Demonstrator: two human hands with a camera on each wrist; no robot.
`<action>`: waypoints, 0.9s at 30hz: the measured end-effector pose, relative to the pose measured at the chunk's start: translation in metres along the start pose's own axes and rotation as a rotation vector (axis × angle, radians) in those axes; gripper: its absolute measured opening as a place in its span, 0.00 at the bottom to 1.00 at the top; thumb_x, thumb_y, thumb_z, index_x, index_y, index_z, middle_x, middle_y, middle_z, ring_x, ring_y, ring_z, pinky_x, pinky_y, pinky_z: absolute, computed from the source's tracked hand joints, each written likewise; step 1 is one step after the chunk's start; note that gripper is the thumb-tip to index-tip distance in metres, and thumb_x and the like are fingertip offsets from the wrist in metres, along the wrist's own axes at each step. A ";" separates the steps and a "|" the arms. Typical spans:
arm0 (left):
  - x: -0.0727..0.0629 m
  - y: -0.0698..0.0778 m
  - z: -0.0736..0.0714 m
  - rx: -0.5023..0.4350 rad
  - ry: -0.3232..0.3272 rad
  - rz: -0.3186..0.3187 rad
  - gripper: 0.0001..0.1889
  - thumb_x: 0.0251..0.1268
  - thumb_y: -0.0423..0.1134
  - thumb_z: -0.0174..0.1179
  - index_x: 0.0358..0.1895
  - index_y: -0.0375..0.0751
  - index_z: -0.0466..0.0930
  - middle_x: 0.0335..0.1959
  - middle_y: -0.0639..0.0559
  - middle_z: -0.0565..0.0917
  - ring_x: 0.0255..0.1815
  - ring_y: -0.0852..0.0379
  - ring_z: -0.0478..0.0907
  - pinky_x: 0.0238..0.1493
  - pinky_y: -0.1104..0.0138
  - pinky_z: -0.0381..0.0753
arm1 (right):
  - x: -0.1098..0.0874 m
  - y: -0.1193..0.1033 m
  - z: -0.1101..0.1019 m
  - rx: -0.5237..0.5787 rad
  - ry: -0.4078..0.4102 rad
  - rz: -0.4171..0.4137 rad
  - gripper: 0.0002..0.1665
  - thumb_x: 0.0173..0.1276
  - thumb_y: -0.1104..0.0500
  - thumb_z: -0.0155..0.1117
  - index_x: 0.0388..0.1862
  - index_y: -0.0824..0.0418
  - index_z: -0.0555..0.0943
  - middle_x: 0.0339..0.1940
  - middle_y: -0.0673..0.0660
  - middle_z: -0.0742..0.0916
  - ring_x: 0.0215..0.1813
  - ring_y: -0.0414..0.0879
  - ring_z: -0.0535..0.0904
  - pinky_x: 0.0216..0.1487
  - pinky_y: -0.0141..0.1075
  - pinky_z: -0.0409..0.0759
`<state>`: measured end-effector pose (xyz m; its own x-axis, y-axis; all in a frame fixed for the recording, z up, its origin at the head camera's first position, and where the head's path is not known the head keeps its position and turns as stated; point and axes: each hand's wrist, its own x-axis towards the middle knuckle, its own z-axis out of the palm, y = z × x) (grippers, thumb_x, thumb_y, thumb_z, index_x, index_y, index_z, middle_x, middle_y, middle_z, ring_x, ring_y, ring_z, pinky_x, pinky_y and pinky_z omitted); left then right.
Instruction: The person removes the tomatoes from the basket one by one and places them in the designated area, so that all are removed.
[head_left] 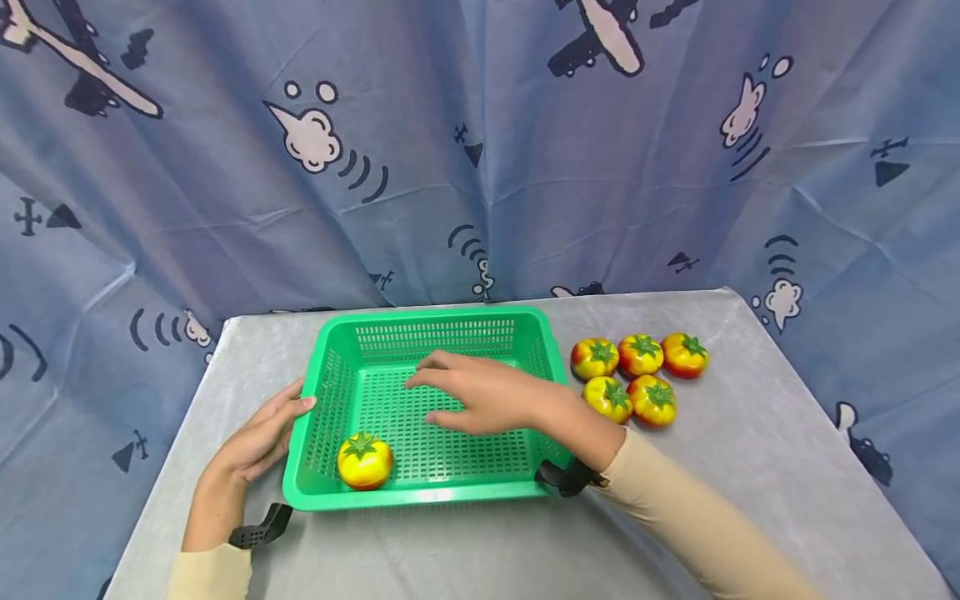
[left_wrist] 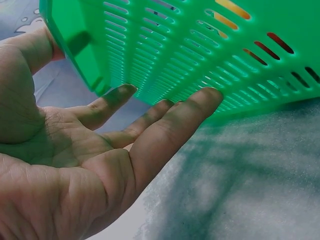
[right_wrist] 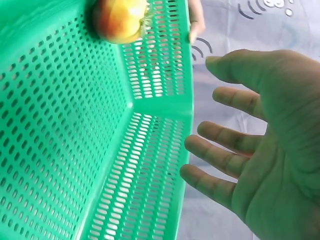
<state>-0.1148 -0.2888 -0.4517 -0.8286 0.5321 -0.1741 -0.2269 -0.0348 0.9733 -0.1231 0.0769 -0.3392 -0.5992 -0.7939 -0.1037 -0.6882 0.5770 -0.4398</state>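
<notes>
A green plastic basket [head_left: 420,497] with slotted walls stands on the table. My left hand [head_left: 258,433] holds its left side, the thumb at the rim and the fingertips [left_wrist: 207,97] against the outer wall. Over the middle of the basket, my right hand [head_left: 480,396] hovers with its fingers spread and nothing in them; the right wrist view shows its bare palm [right_wrist: 280,165]. One shiny yellow-and-red fruit [head_left: 364,462] with a green leafy top, like a tomato or persimmon, lies in the basket's near left corner.
Several similar fruits [head_left: 641,357] sit in a cluster on the table to the right of the basket, partly beyond my right forearm. The table [head_left: 765,467] has a grey-white cover. A blue patterned curtain [head_left: 487,167] hangs behind its far edge.
</notes>
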 end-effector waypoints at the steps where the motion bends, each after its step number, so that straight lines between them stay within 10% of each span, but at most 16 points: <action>1: 0.000 0.000 0.000 -0.002 -0.002 0.003 0.38 0.89 0.39 0.40 0.85 0.28 0.28 0.63 0.61 0.84 0.61 0.61 0.85 0.58 0.63 0.90 | 0.003 -0.001 0.000 -0.006 -0.014 -0.001 0.29 0.80 0.48 0.64 0.76 0.48 0.75 0.76 0.54 0.77 0.70 0.48 0.80 0.70 0.44 0.83; 27: 0.000 -0.001 0.001 0.011 -0.014 0.026 0.37 0.90 0.40 0.39 0.84 0.25 0.30 0.65 0.62 0.82 0.64 0.63 0.83 0.60 0.64 0.88 | 0.070 -0.022 0.034 -0.116 -0.232 -0.184 0.34 0.75 0.49 0.68 0.78 0.49 0.74 0.73 0.49 0.79 0.68 0.42 0.80 0.70 0.36 0.81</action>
<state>-0.1140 -0.2879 -0.4524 -0.8269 0.5427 -0.1470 -0.1999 -0.0394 0.9790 -0.1354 0.0023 -0.3674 -0.3603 -0.9018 -0.2386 -0.8263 0.4272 -0.3670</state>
